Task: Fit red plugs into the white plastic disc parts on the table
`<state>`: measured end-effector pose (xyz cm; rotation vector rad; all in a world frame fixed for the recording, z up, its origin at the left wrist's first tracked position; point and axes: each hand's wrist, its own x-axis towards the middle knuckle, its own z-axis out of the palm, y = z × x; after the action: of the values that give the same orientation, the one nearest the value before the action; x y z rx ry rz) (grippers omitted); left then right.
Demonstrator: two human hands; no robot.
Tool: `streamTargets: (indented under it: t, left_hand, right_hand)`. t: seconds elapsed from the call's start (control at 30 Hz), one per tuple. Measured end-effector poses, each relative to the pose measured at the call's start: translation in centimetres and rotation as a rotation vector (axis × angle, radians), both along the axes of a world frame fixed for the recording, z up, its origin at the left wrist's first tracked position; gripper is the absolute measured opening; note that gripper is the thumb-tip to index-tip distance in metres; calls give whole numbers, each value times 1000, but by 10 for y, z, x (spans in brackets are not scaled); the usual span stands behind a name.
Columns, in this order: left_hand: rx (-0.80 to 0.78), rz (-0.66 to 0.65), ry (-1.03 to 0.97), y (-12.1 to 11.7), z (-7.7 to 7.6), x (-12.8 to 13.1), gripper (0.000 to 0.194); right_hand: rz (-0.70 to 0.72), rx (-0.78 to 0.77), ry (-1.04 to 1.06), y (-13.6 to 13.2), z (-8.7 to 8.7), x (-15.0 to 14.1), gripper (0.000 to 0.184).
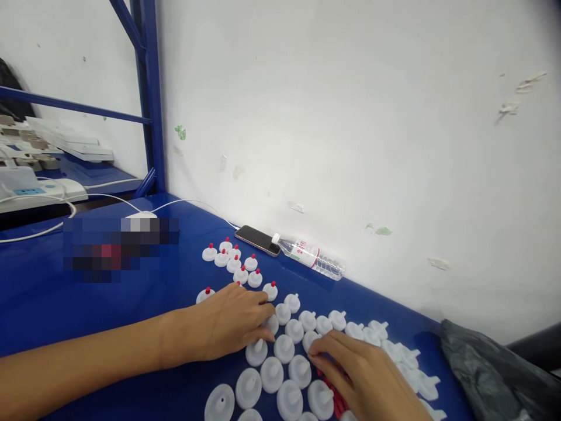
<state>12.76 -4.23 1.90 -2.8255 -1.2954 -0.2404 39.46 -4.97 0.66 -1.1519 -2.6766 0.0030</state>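
1. Big blue table (pixel 144 286) across the lower half; near 9 o'clock a pixelated patch (pixel 118 251) hides whatever lies there.
2. Dark bag (pixel 486 368) at 4 o'clock, cut off by the frame, close to the outermost caps; a slump there could shove them.
3. Left hand (pixel 236 321), 7 o'clock: fingers bent, thumb and forefinger parted around a half-hidden cap, and whether it's pinched, I can't tell!
4. Right hand (pixel 363 368), 5 o'clock: thumb and fingertips nearly closed beside another cap; anything between them is hidden. Tight quarters, so a low knuckle could topple neighbours.
5. Bottle (pixel 302 252) on its side, just off centre towards 5; one bump could roll it into the caps.
6. Phone (pixel 258 240) at the bottle's neck; a tugged cable (pixel 193 202) could drag it.
7. Plain white caps (pixel 284 349) around 6, the nearest cropped.
8. Red-tipped caps (pixel 210 254) towards 8; a poorly seated tip might drop off.
9. Red pieces (pixel 335 393) between 5 and 6, mostly under the right hand, uncountable!
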Motion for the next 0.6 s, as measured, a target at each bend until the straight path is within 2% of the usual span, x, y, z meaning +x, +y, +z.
streamTargets:
  t: [0.17, 0.4, 0.5, 0.6]
  left_hand:
    - [-19, 10, -11, -2, 2, 1, 16]
    - [131, -15, -25, -3, 1, 3, 6]
    - [113, -4, -21, -5, 4, 4, 5]
    - [69, 26, -138, -7, 6, 5, 10]
  right_hand:
    - [23, 70, 103, 0, -3, 5, 29]
    - [57, 134, 178, -3, -2, 0, 32]
    - [61, 113, 202, -3, -3, -1, 32]
    - [61, 74, 211, -3, -4, -1, 28]
